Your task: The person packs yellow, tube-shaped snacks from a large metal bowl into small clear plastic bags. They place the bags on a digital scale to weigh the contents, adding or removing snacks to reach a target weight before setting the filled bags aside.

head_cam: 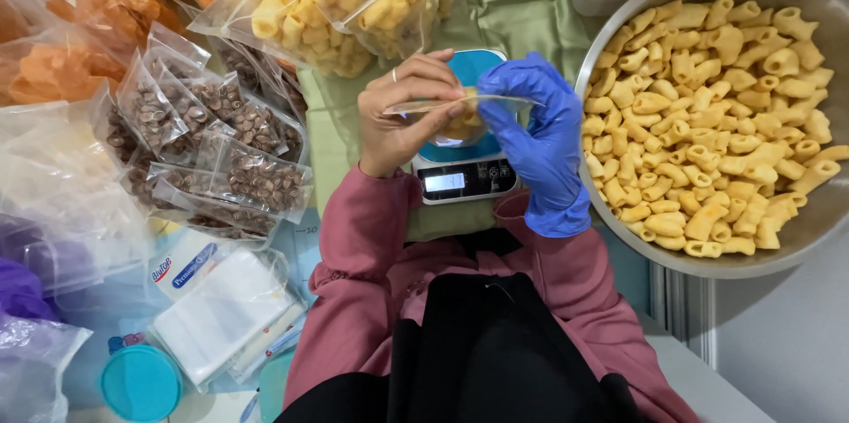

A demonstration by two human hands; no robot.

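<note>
- Your left hand (402, 114), bare, and right hand (535, 136), blue-gloved, each pinch one rim of the small clear bag (460, 114), held open above the scale (464, 162).
- Risk: loosen either pinch, and the bag may tip, spilling its yellow snacks.
- Right of your hands: metal bowl (800, 237) of snacks.

Saw small clear plastic bag (460, 118) held upright over my scale (466, 167), mouth pinched at both top corners, few yellow tube snacks (463, 125) in bottom. Scale was blue-topped, grey-fronted, display lit, standing on green cloth.
</note>
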